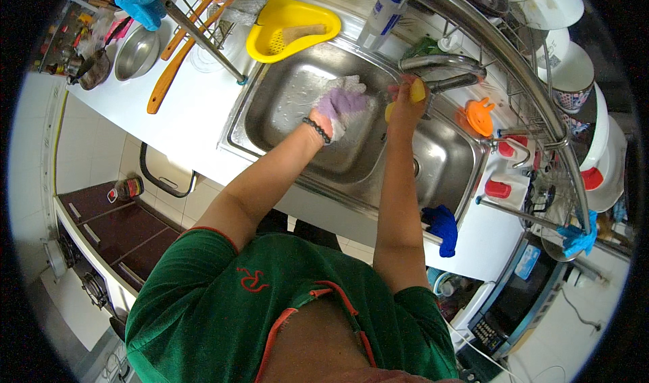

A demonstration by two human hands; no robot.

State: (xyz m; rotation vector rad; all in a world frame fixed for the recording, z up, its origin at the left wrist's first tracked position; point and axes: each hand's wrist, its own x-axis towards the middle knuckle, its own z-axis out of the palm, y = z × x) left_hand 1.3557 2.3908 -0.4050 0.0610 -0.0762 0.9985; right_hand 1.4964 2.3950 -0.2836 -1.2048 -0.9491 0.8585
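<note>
Two hands apart over a steel sink (233,129)

The left hand (325,122) is over the left basin (274,96), largely covered by a purple-and-white cloth (338,102) – whether gripped or worn, I cannot tell. The right hand (405,104) is closed on a yellow piece (418,90) beside the faucet (454,81). Behind the sink, a clear bottle (383,21) carries blue-printed labelling. A red emblem (252,280) marks the green shirt (203,302). Farther right, the microwave (508,292) bears a blue sticker (528,262) and a marked keypad (485,333) – print too small to tell.
</note>
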